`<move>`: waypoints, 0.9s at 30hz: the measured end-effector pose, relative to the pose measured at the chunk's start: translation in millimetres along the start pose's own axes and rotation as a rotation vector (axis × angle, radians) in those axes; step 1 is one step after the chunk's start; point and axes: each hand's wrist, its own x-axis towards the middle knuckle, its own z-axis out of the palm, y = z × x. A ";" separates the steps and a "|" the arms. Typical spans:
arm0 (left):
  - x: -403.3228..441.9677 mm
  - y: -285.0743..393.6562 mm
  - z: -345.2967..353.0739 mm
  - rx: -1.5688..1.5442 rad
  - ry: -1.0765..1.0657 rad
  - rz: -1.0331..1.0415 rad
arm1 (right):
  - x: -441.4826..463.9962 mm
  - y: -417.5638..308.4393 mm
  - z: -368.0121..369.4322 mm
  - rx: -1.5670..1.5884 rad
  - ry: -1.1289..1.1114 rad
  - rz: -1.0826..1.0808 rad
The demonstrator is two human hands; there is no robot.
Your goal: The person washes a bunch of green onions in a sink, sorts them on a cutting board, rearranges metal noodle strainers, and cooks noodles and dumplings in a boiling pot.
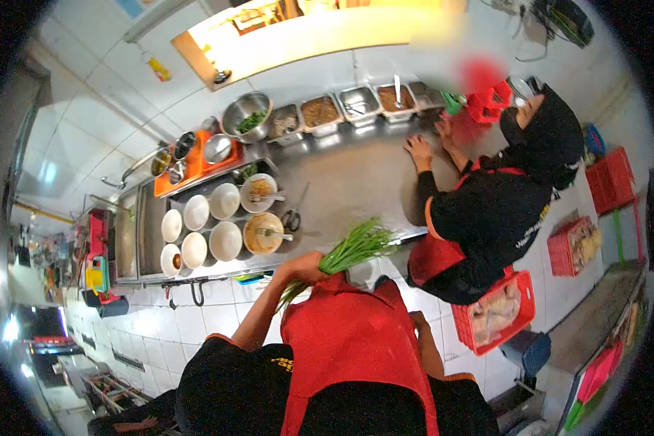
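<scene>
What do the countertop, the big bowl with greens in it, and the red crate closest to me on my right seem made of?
Countertop: likely brushed stainless steel, grey with soft, blurry reflections.
Big bowl: probably polished steel, silvery with bright highlights.
Crate: looks like moulded plastic, evenly bright red; gloss is hard to judge.

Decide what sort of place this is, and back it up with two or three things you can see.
Probably a restaurant kitchen: a long steel counter has metal trays lined along its back, white bowls stand in rows, and the person's left hand grips a bunch of greens.
</scene>
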 end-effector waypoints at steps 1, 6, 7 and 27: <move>-1.1 -4.7 0.5 0.002 -0.009 0.038 | 1.6 -7.9 -2.7 0.048 -0.026 0.062; -19.7 -17.3 2.3 -0.157 0.040 0.056 | 18.4 -43.5 -12.4 0.119 -0.099 0.168; -24.8 -17.3 2.2 -0.155 0.054 0.054 | 22.5 -49.2 -14.5 0.125 -0.105 0.175; -25.0 -57.3 22.2 -0.177 0.025 -0.194 | 41.5 -38.6 -21.5 0.099 -0.090 0.145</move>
